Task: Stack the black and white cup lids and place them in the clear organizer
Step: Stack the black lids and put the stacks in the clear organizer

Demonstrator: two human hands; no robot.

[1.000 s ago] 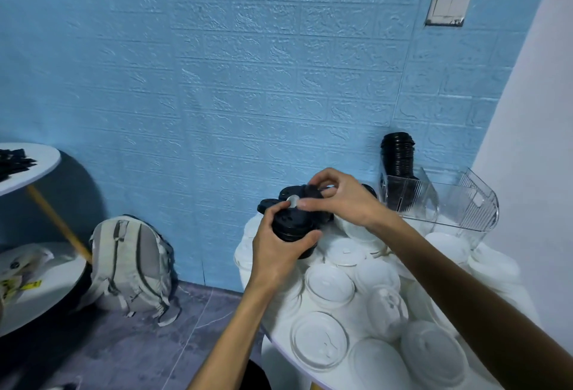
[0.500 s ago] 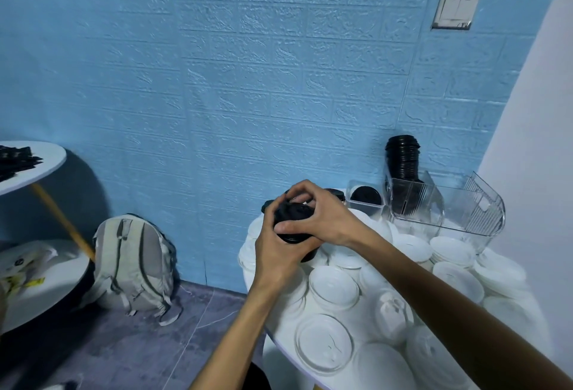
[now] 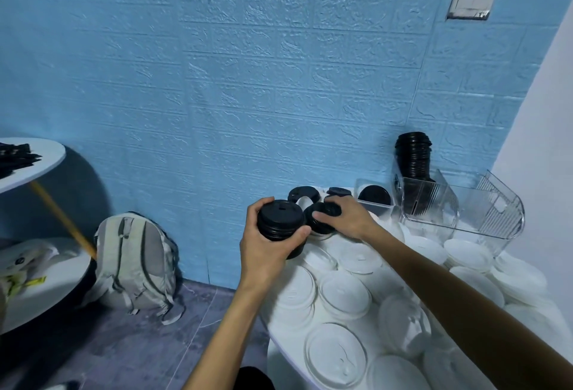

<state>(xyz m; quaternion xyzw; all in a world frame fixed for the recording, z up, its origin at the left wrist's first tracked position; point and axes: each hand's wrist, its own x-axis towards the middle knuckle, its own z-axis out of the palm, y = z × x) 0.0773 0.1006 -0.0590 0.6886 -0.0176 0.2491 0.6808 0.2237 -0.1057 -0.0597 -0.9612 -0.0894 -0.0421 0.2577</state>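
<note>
Since a second ago our right hand (image 3: 344, 216) has left the stack and reached out across the bench (image 3: 387, 278) to a loose black lid (image 3: 322, 214), its fingers curled over the rim in what looks like a pinching grip, though we cannot see whether the lid has lifted. Our left hand (image 3: 266, 247) wraps the short stack of black lids (image 3: 279, 222) at the bench's near-left edge, thumb on one side and fingers on the other. We judge the task partly done: a tall column of black lids (image 3: 414, 157) already stands in the back compartment of the clear organizer (image 3: 465, 213), and one more black lid (image 3: 373, 196) sits in a small clear tray just beside it. A few black lids (image 3: 302, 194) lie loose near the wall. What remains is most of the job, since white lids (image 3: 344, 293) cover the bench unsorted and the organizer's front compartment holds none that we can make out.
</note>
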